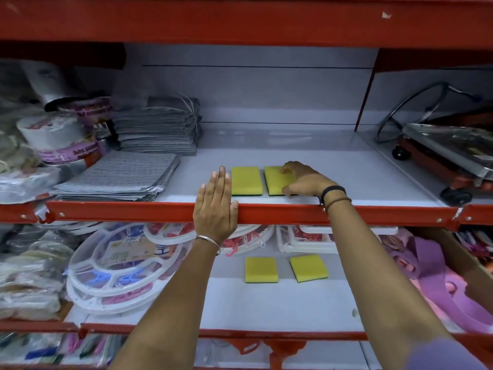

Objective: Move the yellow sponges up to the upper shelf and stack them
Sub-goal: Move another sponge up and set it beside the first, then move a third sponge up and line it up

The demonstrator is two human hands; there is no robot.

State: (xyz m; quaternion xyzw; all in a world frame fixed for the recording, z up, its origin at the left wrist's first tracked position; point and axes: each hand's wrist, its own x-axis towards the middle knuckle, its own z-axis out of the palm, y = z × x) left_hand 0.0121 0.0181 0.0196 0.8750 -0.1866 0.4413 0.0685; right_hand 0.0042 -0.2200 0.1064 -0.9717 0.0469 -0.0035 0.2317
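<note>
Two yellow sponges with dark green undersides lie side by side near the front of the upper shelf (333,166): the left sponge (246,180) and the right sponge (276,180). My right hand (304,180) grips the right sponge, with fingers over its far corner and the thumb at its front edge. My left hand (215,204) lies flat and open over the shelf's red front rail (133,212), just left of the left sponge. Two more yellow sponges, one (261,270) and another (309,267), lie apart on the lower shelf (266,305).
Stacks of grey striped cloths (149,145) fill the upper shelf's left side. A metal weighing scale (448,153) stands at the right. White round plastic racks (117,265) and pink goods (437,273) flank the lower sponges.
</note>
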